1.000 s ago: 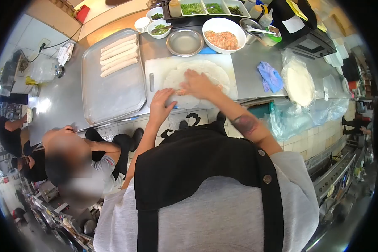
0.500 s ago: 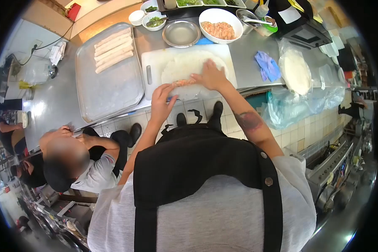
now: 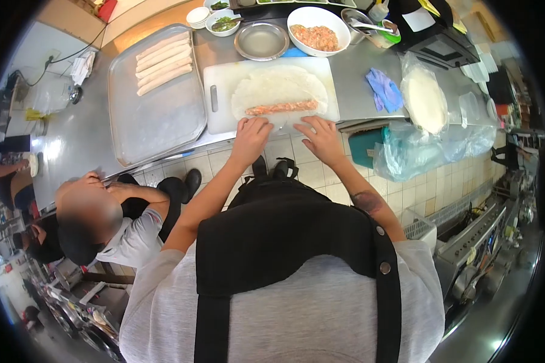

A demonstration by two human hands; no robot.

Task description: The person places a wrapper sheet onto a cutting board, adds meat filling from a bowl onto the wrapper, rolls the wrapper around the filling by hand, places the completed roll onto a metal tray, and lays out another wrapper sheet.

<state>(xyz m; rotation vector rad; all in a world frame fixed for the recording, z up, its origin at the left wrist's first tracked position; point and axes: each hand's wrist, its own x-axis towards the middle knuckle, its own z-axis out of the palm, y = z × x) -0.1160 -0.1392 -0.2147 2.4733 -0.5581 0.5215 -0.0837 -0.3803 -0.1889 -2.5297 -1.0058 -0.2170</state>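
Note:
A thin, pale, translucent wrapper sheet (image 3: 278,88) lies on a white cutting board (image 3: 221,115). A strip of pinkish minced filling (image 3: 281,107) runs across its near part. At the near edge, on the left, my left hand (image 3: 252,138) has its fingers bent over the wrapper's edge. My right hand (image 3: 321,138) is at the same edge farther right, thumb below and fingers above. Both hands appear to grip the wrapper's edge, though the contact is partly hidden. The filling lies just beyond my fingertips, untouched.
Several pale rolls (image 3: 163,63) lie on a metal tray (image 3: 154,127) to the left. Behind the board stand a metal dish (image 3: 261,41) and a white bowl of filling (image 3: 318,33). A blue cloth (image 3: 384,91) and bagged sheets (image 3: 426,97) are right. Another person (image 3: 133,236) sits lower left.
Both hands have come off the filling and moved toward me to the wrapper's near edge. The filling now shows as a full, even strip.

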